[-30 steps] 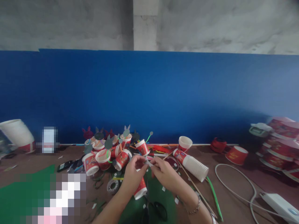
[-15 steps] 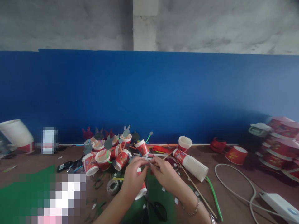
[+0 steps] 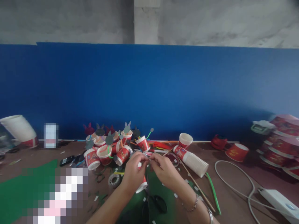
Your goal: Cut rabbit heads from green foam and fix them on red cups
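My left hand (image 3: 135,170) and my right hand (image 3: 163,169) meet over the middle of the table, fingers closed in a pinch. Whatever small piece lies between the fingertips is too small to make out. Below my left hand, partly hidden by it, a red and white paper cup (image 3: 142,186) lies on its side. Black-handled scissors (image 3: 160,203) rest on the green sheet under my wrists. A roll of tape (image 3: 114,179) lies to the left of my left hand. Just beyond my fingers another paper cup (image 3: 143,143) leans over.
Several paper cups with animal-shaped cutouts (image 3: 105,154) crowd the left. To the right lie a stack of cups (image 3: 195,163), a thin wooden stick (image 3: 198,185), a green pipe cleaner (image 3: 213,193) and a white cable (image 3: 249,199). A blue partition (image 3: 149,90) stands behind the table.
Both hands stay together with fingertips pinched, with only slight shifts of the fingers. A white bit above the fingertips shows less now. The whole view has tilted slightly.
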Available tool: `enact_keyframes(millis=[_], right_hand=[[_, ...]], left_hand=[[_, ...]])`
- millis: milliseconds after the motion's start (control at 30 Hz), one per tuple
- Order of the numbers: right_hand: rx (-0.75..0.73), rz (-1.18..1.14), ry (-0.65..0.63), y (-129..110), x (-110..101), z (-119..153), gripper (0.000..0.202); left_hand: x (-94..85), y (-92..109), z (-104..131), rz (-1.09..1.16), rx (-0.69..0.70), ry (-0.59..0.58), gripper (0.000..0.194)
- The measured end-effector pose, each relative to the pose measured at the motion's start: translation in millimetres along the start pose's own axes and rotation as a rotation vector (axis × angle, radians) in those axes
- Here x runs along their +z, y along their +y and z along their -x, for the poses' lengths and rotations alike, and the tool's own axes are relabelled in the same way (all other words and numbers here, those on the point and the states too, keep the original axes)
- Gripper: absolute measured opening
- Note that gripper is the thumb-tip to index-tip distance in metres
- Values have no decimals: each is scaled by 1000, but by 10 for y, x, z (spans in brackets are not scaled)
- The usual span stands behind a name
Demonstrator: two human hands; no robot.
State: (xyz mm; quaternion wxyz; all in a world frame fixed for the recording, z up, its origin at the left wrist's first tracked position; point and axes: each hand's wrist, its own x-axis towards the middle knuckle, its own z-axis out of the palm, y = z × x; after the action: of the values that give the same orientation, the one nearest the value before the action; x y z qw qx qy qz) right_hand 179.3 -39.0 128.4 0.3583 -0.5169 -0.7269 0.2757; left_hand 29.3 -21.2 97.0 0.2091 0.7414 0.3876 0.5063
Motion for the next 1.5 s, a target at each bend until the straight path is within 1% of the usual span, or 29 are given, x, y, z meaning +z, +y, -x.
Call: enact_keyframes(millis=[167,233,300,333,367,433,467,500,567,633,733,800,833,900,933,967,1000,1033,1100,1133,1233,1267,1333,1400,1433,1467,1500], right_hand=[[134,-257,8,-12,73,-23,12],[171,-368,13,7,105,-47,12],[186,-405,47,41,115,-72,14],[188,-371,70,64,110,-81,15],[189,-292,91,91,100,-87,16],[187,10,115,158,79,-87,16],[195,212,85,198,76,-82,17],[211,413,29,240,82,-75,19],[262,717,-118,322,120,-62,20],[311,821,-220,374,172,-53,22],[327,857,-245,324,214,-29,26],[303,886,-250,187,225,16,27],[267,891,-258,98,241,51,25],[133,864,-365,-88,319,145,19],[26,844,-420,-168,386,199,19],[-83,834,-517,-230,471,255,17],[-230,804,-629,-269,571,309,16],[-346,787,-676,-284,679,357,15],[-455,778,-664,-245,903,426,9],[-493,754,-634,-198,1009,446,9],[-504,724,-502,-19,1260,460,11],[-513,718,-494,32,1313,455,10],[-489,726,-523,95,1362,440,11],[-416,730,-559,97,1326,418,13],[-362,706,-552,81,1275,402,14],[-303,656,-528,60,1205,381,15],[-244,566,-469,40,1118,351,16]], left_hand=[[-11,52,24,13,52,37,17],[-7,72,25,50,54,63,17],[-16,84,4,156,-17,102,16],[-29,86,-16,236,-93,128,15],[-49,86,-41,323,-191,159,15],[-106,80,-101,463,-403,215,17],[-139,78,-131,492,-481,226,19],[-171,77,-157,503,-532,224,20],[-221,79,-195,516,-593,216,21],[-243,83,-211,532,-622,212,20],[-236,68,-208,524,-617,202,17],[-219,34,-198,495,-587,185,13],[-210,11,-191,481,-573,176,12],[-193,-39,-177,466,-553,157,11],[-185,-61,-170,464,-549,148,11],[-178,-81,-163,461,-545,139,11],[-172,-96,-158,457,-543,131,11],[-167,-108,-154,453,-542,124,10],[-159,-123,-151,444,-543,111,10],[-156,-129,-151,442,-541,106,10],[-145,-152,-152,442,-532,98,11],[-141,-161,-152,441,-531,96,12],[-134,-174,-149,436,-530,91,13],[-131,-176,-148,438,-532,90,13],[-132,-171,-149,444,-536,93,13],[-138,-161,-151,452,-541,98,14],[-147,-147,-155,461,-548,104,14]])
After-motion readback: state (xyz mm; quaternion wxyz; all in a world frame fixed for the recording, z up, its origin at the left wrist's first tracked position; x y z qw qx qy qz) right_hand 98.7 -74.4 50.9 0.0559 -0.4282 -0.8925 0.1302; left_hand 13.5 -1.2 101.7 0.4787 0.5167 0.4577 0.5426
